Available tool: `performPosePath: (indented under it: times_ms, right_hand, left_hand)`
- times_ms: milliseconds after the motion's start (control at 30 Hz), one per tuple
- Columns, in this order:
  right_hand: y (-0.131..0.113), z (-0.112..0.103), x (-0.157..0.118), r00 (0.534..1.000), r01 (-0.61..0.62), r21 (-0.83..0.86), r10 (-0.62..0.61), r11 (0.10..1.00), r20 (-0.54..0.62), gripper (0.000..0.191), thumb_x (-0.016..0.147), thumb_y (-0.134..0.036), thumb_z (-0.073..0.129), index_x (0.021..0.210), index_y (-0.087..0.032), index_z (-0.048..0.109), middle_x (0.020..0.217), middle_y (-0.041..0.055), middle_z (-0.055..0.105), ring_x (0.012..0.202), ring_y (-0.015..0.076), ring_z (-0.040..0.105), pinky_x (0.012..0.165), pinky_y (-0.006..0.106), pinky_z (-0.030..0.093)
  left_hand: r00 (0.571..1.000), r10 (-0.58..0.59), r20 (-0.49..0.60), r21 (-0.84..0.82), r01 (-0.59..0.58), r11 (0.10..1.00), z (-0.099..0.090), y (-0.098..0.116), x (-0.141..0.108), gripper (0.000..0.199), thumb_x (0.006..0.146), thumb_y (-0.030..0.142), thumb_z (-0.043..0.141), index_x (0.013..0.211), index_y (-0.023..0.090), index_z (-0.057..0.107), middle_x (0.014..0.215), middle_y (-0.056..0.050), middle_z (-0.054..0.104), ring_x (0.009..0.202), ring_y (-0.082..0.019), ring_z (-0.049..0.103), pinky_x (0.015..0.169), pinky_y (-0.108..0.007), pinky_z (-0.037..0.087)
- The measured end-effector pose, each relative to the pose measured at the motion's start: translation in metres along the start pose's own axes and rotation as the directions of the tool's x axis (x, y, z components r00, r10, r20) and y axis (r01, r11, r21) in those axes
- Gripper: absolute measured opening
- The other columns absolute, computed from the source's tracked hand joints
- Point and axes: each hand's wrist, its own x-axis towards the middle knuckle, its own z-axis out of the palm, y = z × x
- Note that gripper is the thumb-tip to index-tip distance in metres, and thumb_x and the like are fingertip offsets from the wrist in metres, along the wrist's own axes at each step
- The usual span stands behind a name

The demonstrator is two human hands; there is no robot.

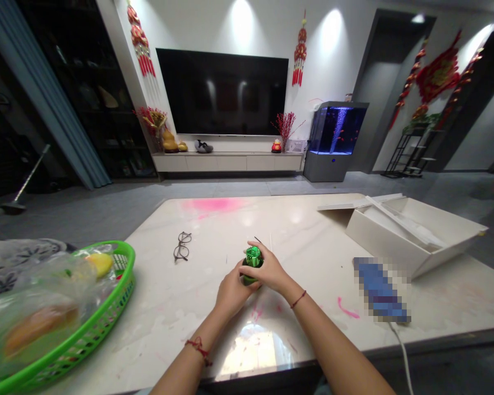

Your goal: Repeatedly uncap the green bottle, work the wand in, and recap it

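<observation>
Two bare hands meet near the middle of the white marble-patterned table [168, 318] in the head view, both curled around one small, shiny green object [253, 254]. The left hand [234, 289] is closed around its lower left side, fingers bent inward. The right hand [273, 269] grips it from the right, with one finger arched over the far side and the thumb laid across the near side, leaving a rounded gap in which the bright metallic-green top shows.

The green object lies inside the ring made by the hands, its top facing up toward the camera, its darker body lower down between the palms. Eyeglasses [183, 244] lie on the table to the left, well apart from the hands. Farther left stands a green plastic basket [125, 285] holding bagged items; to the right are a white box [389, 241] and a blue, pixelated item [379, 291] with a white cable [403, 351] beside its near end.

Fingers cover most of the green object's sides, and its underside is hidden, so whether it touches the tabletop cannot be told; nor can its exact kind. A thin dark line just beyond the right fingers is too small to identify. The basket is cut off at the left edge, both forearms at the bottom, and the clear bags blur their contents.
</observation>
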Motion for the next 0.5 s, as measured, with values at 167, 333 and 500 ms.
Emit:
performPosePath:
  times_ms: [167, 333, 500]
  right_hand:
    - [0.005, 0.005, 0.001, 0.999, -0.002, -0.052, 0.0, 0.999, -0.04, 0.076, 0.057, -0.037, 0.071, 0.124, -0.02, 0.04, 0.11, 0.0079, 0.057, 0.1, 0.0194, 0.055, 0.09, 0.035, 0.042]
    - [0.005, 0.005, 0.001, 0.99, 0.009, -0.041, -0.015, 0.999, -0.138, 0.081, 0.059, -0.039, 0.07, 0.127, -0.018, 0.032, 0.11, 0.0089, 0.056, 0.102, 0.0183, 0.054, 0.09, 0.033, 0.042]
    - [-0.005, -0.003, -0.004, 0.944, 0.059, -0.173, -0.111, 0.983, -0.309, 0.057, 0.066, -0.04, 0.065, 0.114, -0.018, 0.043, 0.097, 0.0067, 0.058, 0.092, 0.018, 0.056, 0.083, 0.033, 0.044]
  left_hand:
    - [0.999, 0.024, 0.031, -0.027, -0.023, 0.999, -0.001, -0.004, 0.001, 0.061, 0.062, 0.03, 0.067, 0.12, 0.024, 0.048, 0.105, -0.004, 0.066, 0.092, -0.023, 0.061, 0.072, -0.026, 0.045]
    - [1.0, 0.012, 0.02, 0.004, -0.012, 1.0, -0.002, -0.005, 0.002, 0.053, 0.061, 0.032, 0.069, 0.11, 0.022, 0.053, 0.098, -0.005, 0.067, 0.09, -0.023, 0.062, 0.071, -0.027, 0.045]
    - [0.998, 0.048, 0.04, -0.043, -0.046, 0.998, -0.004, -0.002, 0.0, 0.058, 0.063, 0.028, 0.067, 0.118, 0.024, 0.047, 0.106, -0.004, 0.065, 0.097, -0.023, 0.06, 0.075, -0.028, 0.045]
